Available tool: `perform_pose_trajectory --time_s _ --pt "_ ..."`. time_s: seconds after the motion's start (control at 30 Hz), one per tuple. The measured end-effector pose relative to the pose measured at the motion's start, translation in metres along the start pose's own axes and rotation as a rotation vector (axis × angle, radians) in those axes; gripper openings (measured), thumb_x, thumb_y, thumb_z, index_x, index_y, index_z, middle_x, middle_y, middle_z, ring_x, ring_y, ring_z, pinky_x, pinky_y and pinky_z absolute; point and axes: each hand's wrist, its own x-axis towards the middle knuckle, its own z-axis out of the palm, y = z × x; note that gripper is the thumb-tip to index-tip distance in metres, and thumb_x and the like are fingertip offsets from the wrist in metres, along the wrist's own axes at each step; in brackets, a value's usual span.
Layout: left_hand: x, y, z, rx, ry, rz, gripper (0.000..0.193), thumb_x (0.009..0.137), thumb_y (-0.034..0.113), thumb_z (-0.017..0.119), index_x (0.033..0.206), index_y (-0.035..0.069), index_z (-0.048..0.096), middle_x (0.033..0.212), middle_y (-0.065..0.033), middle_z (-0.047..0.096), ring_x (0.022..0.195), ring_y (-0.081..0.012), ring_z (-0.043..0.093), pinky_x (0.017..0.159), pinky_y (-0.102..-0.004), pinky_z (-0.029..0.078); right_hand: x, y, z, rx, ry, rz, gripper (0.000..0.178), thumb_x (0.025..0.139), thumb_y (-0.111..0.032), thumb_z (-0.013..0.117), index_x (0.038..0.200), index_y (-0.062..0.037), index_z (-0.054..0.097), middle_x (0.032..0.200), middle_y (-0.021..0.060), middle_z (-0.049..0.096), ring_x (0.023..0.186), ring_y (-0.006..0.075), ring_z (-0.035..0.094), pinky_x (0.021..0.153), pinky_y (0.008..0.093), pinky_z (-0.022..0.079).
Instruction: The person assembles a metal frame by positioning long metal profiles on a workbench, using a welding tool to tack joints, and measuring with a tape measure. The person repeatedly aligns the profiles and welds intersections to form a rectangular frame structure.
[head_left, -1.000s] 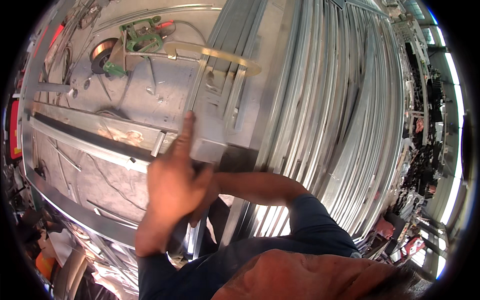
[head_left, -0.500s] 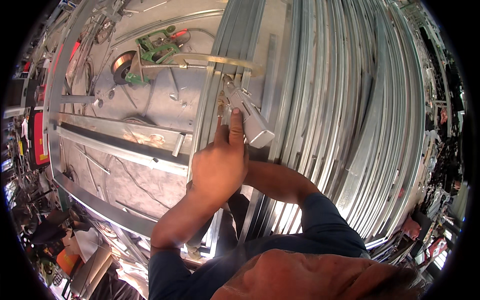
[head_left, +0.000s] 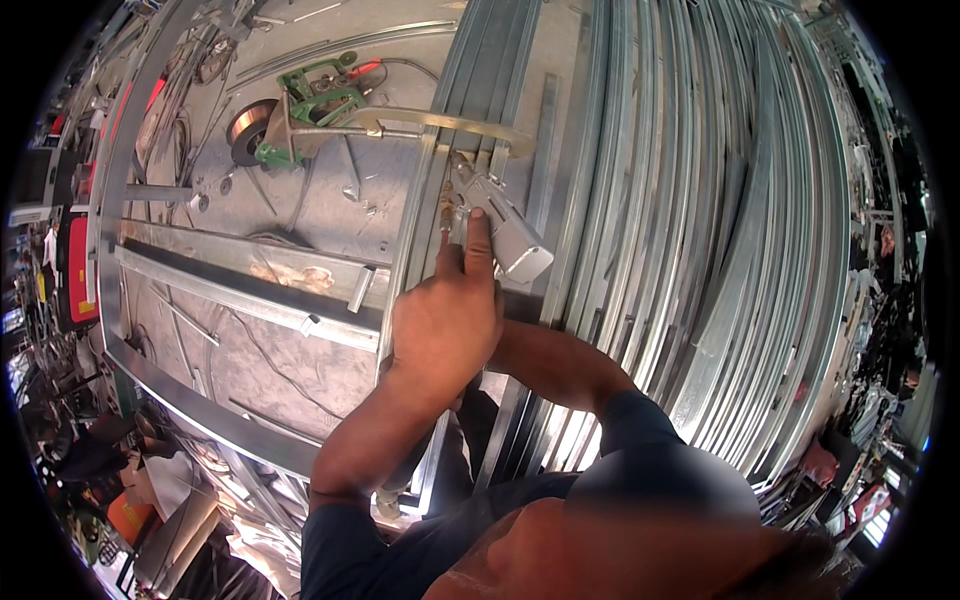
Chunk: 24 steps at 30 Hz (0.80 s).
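My left hand [head_left: 440, 320] is back-up over the bundle of long grey metal profiles [head_left: 485, 60], its thumb and a finger stretched forward against a silver-grey boxy tool [head_left: 512, 235]. The tool lies aslant, its narrow tip pointing away from me, with a brass-coloured fitting [head_left: 447, 200] beside it. The left hand appears closed on the tool's near side; its other fingers are hidden. My right forearm [head_left: 560, 365] passes beneath the left hand, which covers the right hand. Just beyond the tool, a yellowish clamp [head_left: 450, 122] spans the profiles.
Many long metal profiles [head_left: 690, 220] lie side by side to the right. On the left, a copper-coloured wire spool [head_left: 252, 130] sits by a green frame [head_left: 320, 95]. A metal frame rail [head_left: 250, 285] crosses the left side, with offcuts and cable below it.
The whole scene has shifted slightly to the right in view. My hands stay at the boxy tool, which lies much as before against the profiles and clamp.
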Motion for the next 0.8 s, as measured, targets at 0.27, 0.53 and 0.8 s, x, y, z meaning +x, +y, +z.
perform_pose_trajectory --time_s 0.27,0.53,0.8 --pt "0.002 0.0012 -0.0026 -0.032 -0.036 -0.034 0.083 0.081 0.021 0.07 0.153 0.001 0.033 0.125 -0.0333 0.06 0.066 -0.0396 0.071 0.058 -0.0477 0.06 0.0026 -0.0016 0.0014 0.018 -0.007 0.004 0.066 0.085 -0.019 0.081 0.141 -0.0001 0.05 0.134 0.0162 0.062 0.119 0.0262 0.062 0.099 0.041 0.052" --pt "0.0044 0.0062 -0.0081 -0.058 -0.123 -0.125 0.086 0.084 0.026 0.072 0.156 0.006 0.03 0.124 -0.0259 0.065 0.084 -0.0434 0.072 0.075 -0.0521 0.059 0.0017 -0.0024 0.0018 0.021 -0.002 0.004 0.067 0.086 -0.018 0.081 0.142 0.0 0.05 0.135 0.0162 0.061 0.118 0.0262 0.063 0.098 0.0409 0.052" --pt "-0.0003 0.0014 -0.0061 -0.07 -0.097 -0.085 0.086 0.083 0.026 0.071 0.154 0.0 0.03 0.127 -0.0328 0.06 0.072 -0.0409 0.072 0.063 -0.0483 0.06 -0.0002 -0.0013 -0.0027 0.016 0.0 0.0 0.067 0.086 -0.018 0.08 0.142 0.0001 0.049 0.136 0.0161 0.061 0.118 0.0262 0.063 0.098 0.0408 0.053"
